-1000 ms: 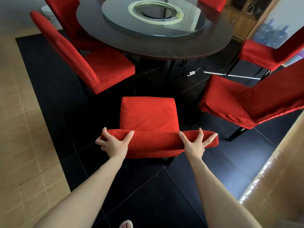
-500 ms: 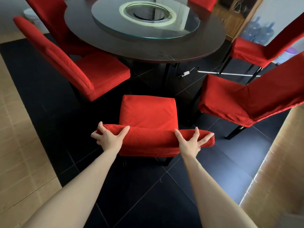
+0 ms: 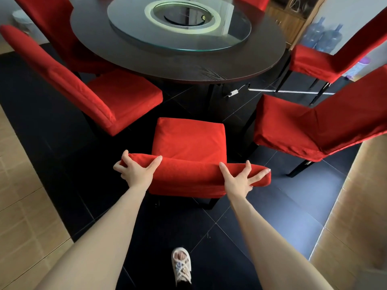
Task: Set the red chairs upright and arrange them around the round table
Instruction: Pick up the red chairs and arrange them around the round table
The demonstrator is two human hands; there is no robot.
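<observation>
top chair (image 3: 253, 2) cropped, water bottles (image 3: 323, 36) blurred

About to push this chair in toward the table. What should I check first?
1. Chair upright: ok.
2. Left hand grips backrest: ok.
3. Right hand grip: not ok, fingers spread flat on it.
4. Gap between left chair and right chair: looks ok.
5. Cable under table out of the path: cannot tell.
6. Foot clear of chair legs: ok.
</observation>
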